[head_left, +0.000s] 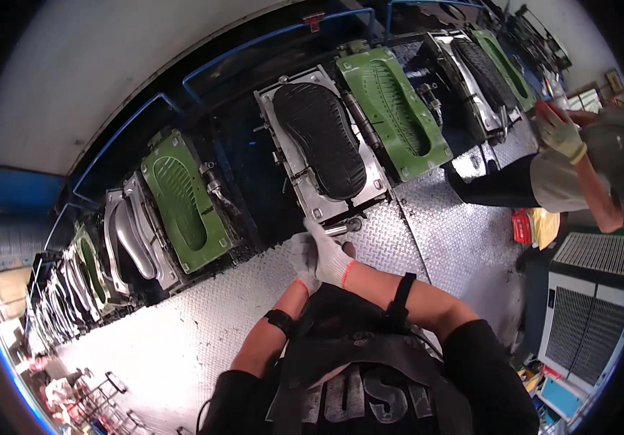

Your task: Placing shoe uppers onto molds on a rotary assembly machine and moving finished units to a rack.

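Note:
My left hand (302,261) and my right hand (331,259) meet in front of my body, both in whitish knit gloves with orange cuffs. The right one lies against the left, with a digit stretched upward. Overlap hides most of the left fingers, so their closing does not show. Just beyond the hands is a metal bar handle (342,228) at the front of an opened mould; whether a glove touches it I cannot tell. In that silver mould half (318,215) sits a black shoe sole (319,141). Its green half (397,109), with a sole-shaped hollow, stands to the right.
More opened moulds line the bench: a green half (185,199) and a silver half (132,239) leftward, a black sole (482,72) farther right. Blue rails (276,47) run behind. A co-worker's gloved hand (562,134) is at right, above a grey slatted machine (587,319). Tread plate (160,348) covers the near surface.

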Demonstrator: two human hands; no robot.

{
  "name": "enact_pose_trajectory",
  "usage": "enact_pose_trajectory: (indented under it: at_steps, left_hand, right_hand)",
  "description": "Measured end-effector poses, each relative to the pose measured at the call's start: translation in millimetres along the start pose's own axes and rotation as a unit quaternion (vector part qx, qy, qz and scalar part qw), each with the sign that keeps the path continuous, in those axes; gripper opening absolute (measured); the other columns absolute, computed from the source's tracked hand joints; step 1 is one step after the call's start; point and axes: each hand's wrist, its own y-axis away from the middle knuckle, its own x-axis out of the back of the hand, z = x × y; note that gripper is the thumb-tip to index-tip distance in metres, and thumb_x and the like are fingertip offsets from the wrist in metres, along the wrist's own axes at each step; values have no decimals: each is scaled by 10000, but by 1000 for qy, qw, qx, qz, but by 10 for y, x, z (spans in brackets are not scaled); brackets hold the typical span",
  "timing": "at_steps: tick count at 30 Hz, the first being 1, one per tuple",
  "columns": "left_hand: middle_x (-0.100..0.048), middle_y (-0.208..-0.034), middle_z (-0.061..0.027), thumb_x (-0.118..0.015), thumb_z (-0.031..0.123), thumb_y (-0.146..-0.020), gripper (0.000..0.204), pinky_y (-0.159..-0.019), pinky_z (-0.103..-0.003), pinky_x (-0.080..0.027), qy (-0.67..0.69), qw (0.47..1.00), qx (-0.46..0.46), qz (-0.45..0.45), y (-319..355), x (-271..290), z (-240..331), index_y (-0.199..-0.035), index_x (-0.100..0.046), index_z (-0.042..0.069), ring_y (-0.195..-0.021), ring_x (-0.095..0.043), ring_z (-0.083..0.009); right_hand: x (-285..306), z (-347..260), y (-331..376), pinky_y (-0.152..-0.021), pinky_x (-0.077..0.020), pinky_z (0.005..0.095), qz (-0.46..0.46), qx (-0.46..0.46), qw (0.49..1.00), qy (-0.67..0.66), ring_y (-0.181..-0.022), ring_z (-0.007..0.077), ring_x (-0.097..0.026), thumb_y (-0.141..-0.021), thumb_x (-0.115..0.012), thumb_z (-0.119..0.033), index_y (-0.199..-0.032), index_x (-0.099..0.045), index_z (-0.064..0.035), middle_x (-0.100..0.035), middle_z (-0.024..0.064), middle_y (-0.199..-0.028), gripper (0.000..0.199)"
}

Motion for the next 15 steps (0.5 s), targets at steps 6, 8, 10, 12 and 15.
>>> enact_pose_trajectory:
  at_steps: [6, 8, 10, 12, 15]
  left_hand:
    - [-516, -736, 53, -459, 280, -953, 222, -517, -236, -424, -168, 973, -134, 82, 81, 1194, -13, -1110, -555, 156, -583, -497, -72]
    - [-553, -753, 8, -509, 322, -934, 244, -536, -249, -430, -210, 956, -110, 171, 527, 934, 744, -1053, -588, 125, -591, -511, -86]
    - [-597, -779, -65, -521, 326, -928, 333, -546, -274, -445, 18, 964, -173, 203, 912, 1429, 809, -1155, -574, 88, -589, -529, -120]
    - [-599, -784, -84, -503, 303, -933, 332, -550, -296, -465, 17, 959, -196, 204, 980, 971, 607, -1141, -570, 54, -584, -547, -146]
    - [-625, -919, -131, -530, 272, -929, 425, -663, -348, -519, -168, 968, -5, 188, 830, 774, 180, -1300, -452, 80, -714, -613, -205]
  right_hand:
    - [237, -261, 222, -610, -525, 241, -289, -182, 923, 174, -691, 153, -634, -922, -564, -362, -926, -589, -66, -639, 49, -771, 297]
    - [520, -531, 335, -632, -515, 230, -260, -85, 890, 365, -710, 141, -635, -927, -557, -359, -944, -584, -42, -643, 50, -811, 318]
    - [617, -615, 369, -663, -513, 235, -284, -104, 866, 399, -741, 125, -635, -931, -558, -320, -969, -581, -30, -641, 48, -838, 294]
    - [837, -858, 366, -639, -488, 223, -247, 42, 837, 487, -720, 106, -616, -925, -570, -289, -1013, -599, -64, -640, 30, -824, 244]
    - [757, -1088, 441, -660, -497, 258, -203, 221, 780, 549, -731, 112, -621, -896, -598, -189, -1033, -598, -56, -639, 40, -807, 190]
